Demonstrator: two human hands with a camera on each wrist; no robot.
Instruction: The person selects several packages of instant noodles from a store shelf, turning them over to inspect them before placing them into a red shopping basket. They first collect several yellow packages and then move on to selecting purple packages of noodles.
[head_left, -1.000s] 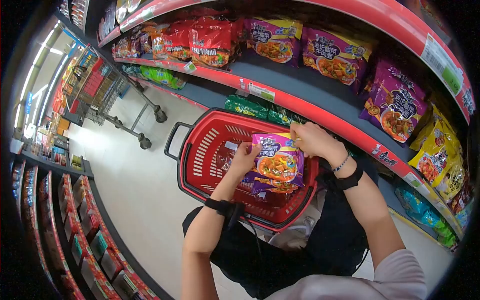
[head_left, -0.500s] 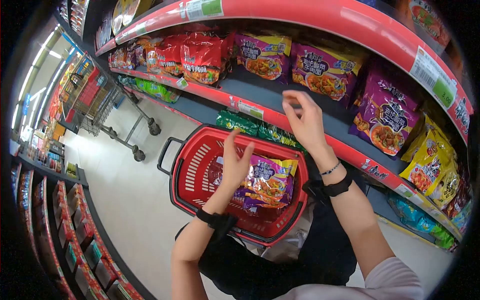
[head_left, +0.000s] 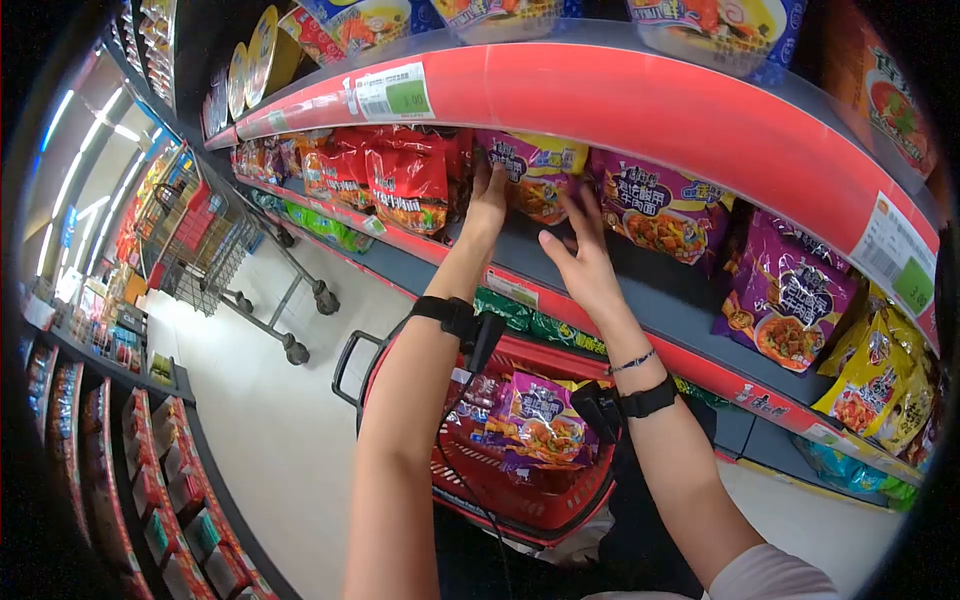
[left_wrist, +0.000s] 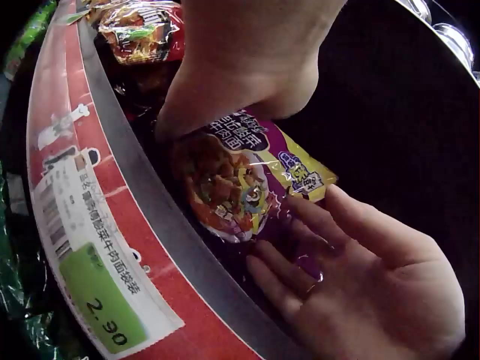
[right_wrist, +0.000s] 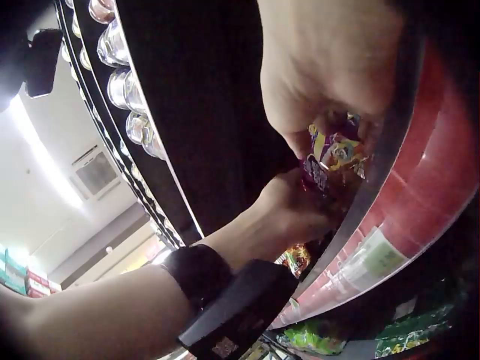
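Note:
On the shelf lies a purple and yellow instant noodle packet [head_left: 538, 180] with a hand at each side. My left hand [head_left: 485, 207] reaches in at its left edge, beside the red packets. My right hand [head_left: 587, 262] is at its right edge, fingers extended and thumb spread apart. In the left wrist view, the right hand [left_wrist: 375, 277] faces palm up with its fingertips at the packet [left_wrist: 225, 184], while the left hand [left_wrist: 247, 67] covers the far end and hides its own fingers. Below, a red shopping basket [head_left: 585, 495] holds purple noodle packets [head_left: 545, 415].
More purple packets [head_left: 665, 210] and yellow packets [head_left: 870, 370] line the shelf to the right, red packets [head_left: 408, 185] to the left. A thick red shelf edge [head_left: 640, 95] overhangs the hands. A shopping cart [head_left: 190, 235] stands at the left in the aisle.
The hands let go of a purple packet over the basket, leaving it inside. Both then moved up and forward to another purple packet on the shelf.

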